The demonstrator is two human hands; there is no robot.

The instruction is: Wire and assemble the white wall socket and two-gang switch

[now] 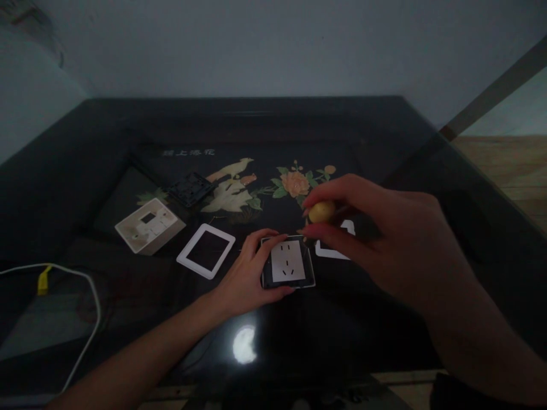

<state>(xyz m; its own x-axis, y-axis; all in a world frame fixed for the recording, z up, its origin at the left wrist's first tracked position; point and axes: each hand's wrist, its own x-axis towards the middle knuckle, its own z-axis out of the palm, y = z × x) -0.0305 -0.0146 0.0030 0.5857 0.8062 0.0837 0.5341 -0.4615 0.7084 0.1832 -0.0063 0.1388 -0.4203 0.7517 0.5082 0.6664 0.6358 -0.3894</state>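
Observation:
My left hand (252, 272) grips a wall socket (288, 263) by its left side, thumb at the near edge and fingers at the far edge. The socket has a white face with slots, set in a dark frame over a white box. Above its far right corner, my right hand (376, 228) pinches a screwdriver by its rounded yellow handle (322, 212). The dim light blurs the shaft, and I cannot tell whether its tip touches a screw. A white cover frame (205, 250) lies left of my left hand. Another white frame (333, 253) is partly hidden behind my right hand.
On the left stands a white box with a switch plate (149, 226), with a dark square part (190, 188) behind it. A white cable (97, 302) with a yellow tag (43, 281) curves across the near left. The glossy dark tabletop (342, 330) meets a pale wall.

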